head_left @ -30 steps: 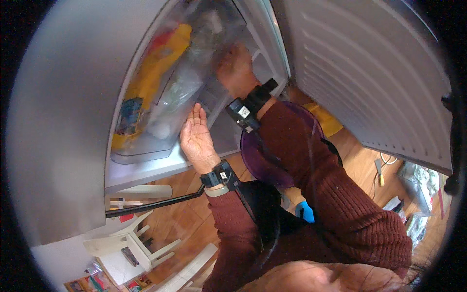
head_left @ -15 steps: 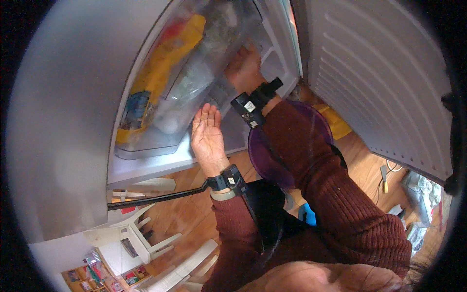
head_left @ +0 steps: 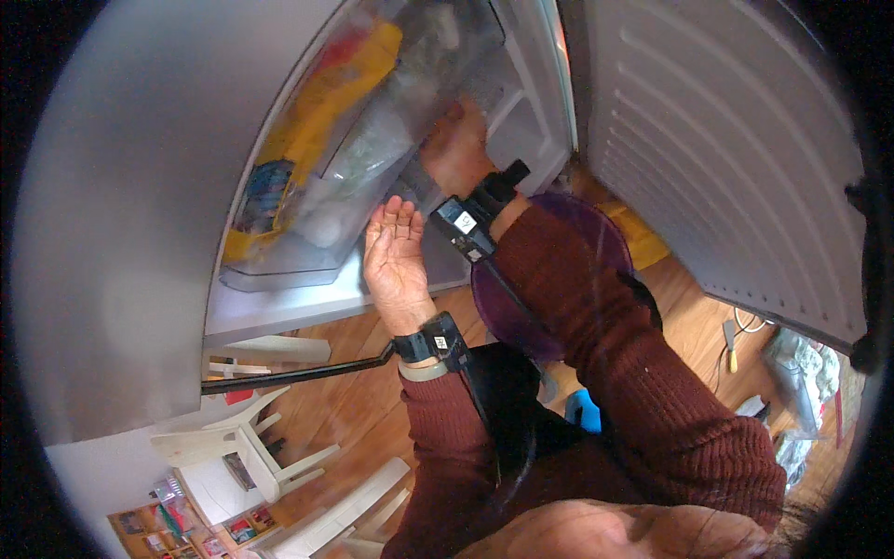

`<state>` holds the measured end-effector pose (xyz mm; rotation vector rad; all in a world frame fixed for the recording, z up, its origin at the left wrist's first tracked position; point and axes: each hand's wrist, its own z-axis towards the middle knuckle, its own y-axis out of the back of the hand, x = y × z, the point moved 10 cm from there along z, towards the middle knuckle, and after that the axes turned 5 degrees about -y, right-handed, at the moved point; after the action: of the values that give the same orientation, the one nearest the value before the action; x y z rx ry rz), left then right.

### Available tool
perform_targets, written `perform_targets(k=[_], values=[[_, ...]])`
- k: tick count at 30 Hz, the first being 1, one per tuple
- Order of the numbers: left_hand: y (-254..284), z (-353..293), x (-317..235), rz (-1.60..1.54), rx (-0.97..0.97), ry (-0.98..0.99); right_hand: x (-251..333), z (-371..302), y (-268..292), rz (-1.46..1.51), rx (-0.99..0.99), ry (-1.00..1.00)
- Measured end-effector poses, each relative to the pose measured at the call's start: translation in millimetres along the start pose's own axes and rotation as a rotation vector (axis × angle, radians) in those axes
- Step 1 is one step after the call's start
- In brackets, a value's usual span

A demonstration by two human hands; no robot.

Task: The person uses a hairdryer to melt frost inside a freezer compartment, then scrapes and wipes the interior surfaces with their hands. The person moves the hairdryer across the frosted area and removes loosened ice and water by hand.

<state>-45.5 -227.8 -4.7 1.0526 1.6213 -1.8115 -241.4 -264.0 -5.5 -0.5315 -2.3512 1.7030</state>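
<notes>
A clear plastic freezer drawer (head_left: pixel 279 279) sits in the open grey fridge compartment. Inside it lie a yellow bag (head_left: pixel 331 98), a clear plastic bag with pale green contents (head_left: pixel 368 149) and a blue item (head_left: pixel 268 186). My left hand (head_left: pixel 398 261) is open, palm up and fingers stretched, at the drawer's lower front edge. Farther up along the drawer front is my right hand (head_left: pixel 456 154); its fingers are blurred and partly hidden, so their grip is unclear. Both wrists wear black strapped devices.
The ribbed fridge door (head_left: pixel 717 168) stands open on the right. A purple basin (head_left: pixel 498 307) is below my right forearm. On the wooden floor are a scraper (head_left: pixel 731 345) and plastic bags (head_left: pixel 796 373). A small white chair (head_left: pixel 242 447) stands lower left.
My right hand has moved down and left along the drawer front, closer to my left hand. The left hand stays nearly in place. The view has shifted slightly.
</notes>
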Motion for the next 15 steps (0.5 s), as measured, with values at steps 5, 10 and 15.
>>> perform_targets(k=[5, 10, 15], values=[[6.3, -15.9, -5.2, 0.056, -0.081, -0.023, -39.5, -6.8, 18.8, 0.123, -0.124, -0.121], [0.1, -11.5, -7.1, 0.107, 0.002, -0.066, -60.1, 3.1, 17.5, 0.086, -0.150, -0.118], [-4.0, -7.3, -6.6, 0.035, 0.032, -0.057, -17.1, -18.5, -19.9, -0.017, 0.142, 0.008]])
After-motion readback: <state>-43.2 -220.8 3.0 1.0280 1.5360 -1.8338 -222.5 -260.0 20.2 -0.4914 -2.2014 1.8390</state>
